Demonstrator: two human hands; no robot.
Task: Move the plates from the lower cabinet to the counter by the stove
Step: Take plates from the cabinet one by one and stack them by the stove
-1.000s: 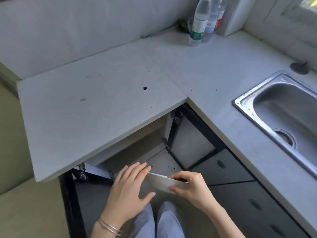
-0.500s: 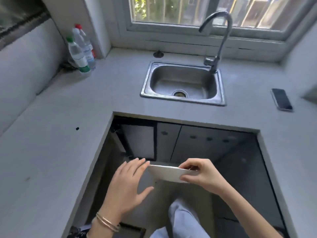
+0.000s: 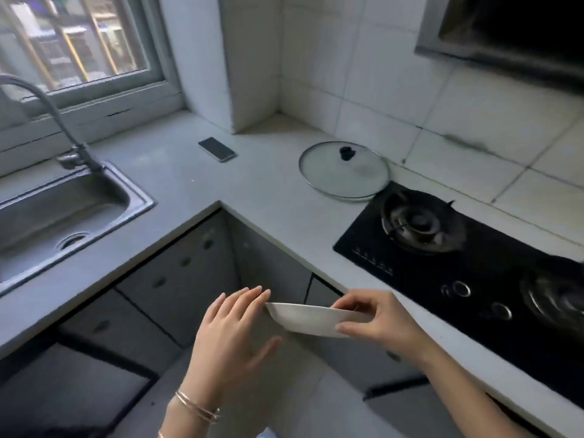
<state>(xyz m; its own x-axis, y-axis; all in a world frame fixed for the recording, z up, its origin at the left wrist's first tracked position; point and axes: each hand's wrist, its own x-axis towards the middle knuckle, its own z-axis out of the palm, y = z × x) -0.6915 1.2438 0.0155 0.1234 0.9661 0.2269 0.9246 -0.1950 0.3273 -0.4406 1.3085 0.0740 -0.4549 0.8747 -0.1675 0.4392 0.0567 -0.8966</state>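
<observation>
Grey L-shaped counter [image 3: 259, 188] wraps around the standing space, with dark lower cabinet fronts [image 3: 177, 279] beneath its edge. Stainless sink [image 3: 63, 210] with a curved tap [image 3: 47, 112] occupies the left run, under a window [image 3: 72, 42]. Black gas stove [image 3: 458, 279] is set into the right run, one burner [image 3: 417, 221] at its far end and a second at the right frame edge; tiled wall [image 3: 410, 99] behind it. Glass pot lid [image 3: 344, 170] with a black knob lies flat on the counter just beyond the stove's far corner. Dark phone [image 3: 217, 149] lies on the counter between sink and lid, apart from both.

White plate [image 3: 313, 319] is held in the air in front of the counter edge, below counter level as seen from above, roughly level and viewed edge-on, near the stove's front-left corner. Right hand [image 3: 379, 320] grips the plate's right rim: fingers [image 3: 357, 303] curl over the top edge, thumb presses from beneath, a narrow pinch closed on the rim. Left hand [image 3: 232, 336] is spread wide, fingers extended and slightly apart; its fingertips reach the plate's left rim, though whether they touch cannot be told. Thin bracelets [image 3: 197, 406] circle the left wrist.
</observation>
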